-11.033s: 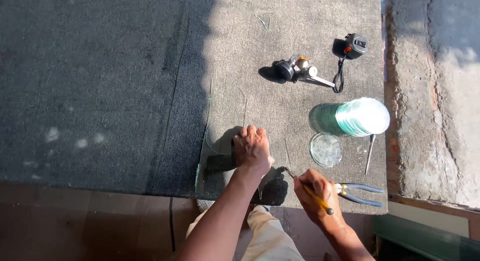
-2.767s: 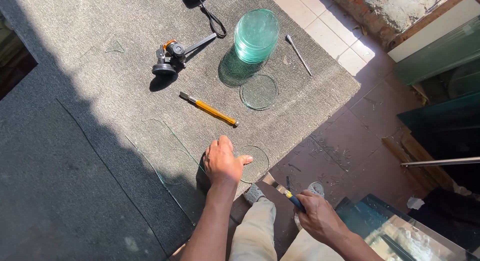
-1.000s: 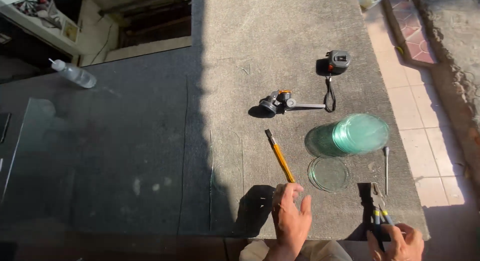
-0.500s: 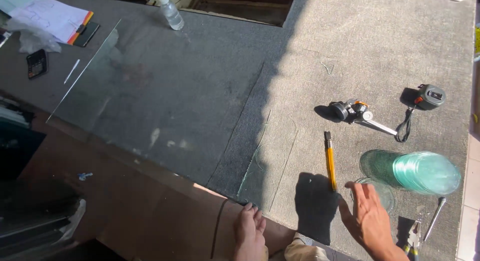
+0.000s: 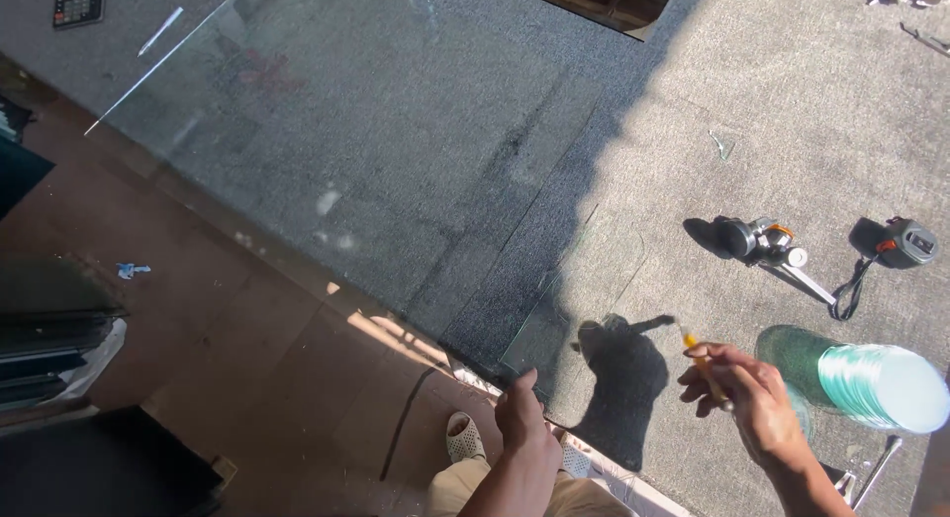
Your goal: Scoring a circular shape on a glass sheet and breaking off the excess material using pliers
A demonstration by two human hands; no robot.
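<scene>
A large clear glass sheet (image 5: pixel 327 171) lies flat on the grey carpeted table (image 5: pixel 752 101), reaching from the far left to the near edge. My left hand (image 5: pixel 522 423) rests on the table's near edge, its fingers at the glass sheet's corner. Above the sunlit part of the table, my right hand (image 5: pixel 747 393) is raised and grips a yellow-handled glass cutter (image 5: pixel 701 357). Its shadow falls on the carpet just to the left.
A stack of round greenish glass discs (image 5: pixel 881 383) lies tipped at the right. Beyond it are a circle-cutter tool (image 5: pixel 767 245) and a black tape measure (image 5: pixel 905 243). A calculator (image 5: pixel 77 0) sits at the far left. Red tiled floor (image 5: pixel 247 378) lies below the table.
The yellow cutter lay on the table half a second ago; my right hand has picked it up. The view has swung left along the glass sheet. My left hand stays at the table's edge.
</scene>
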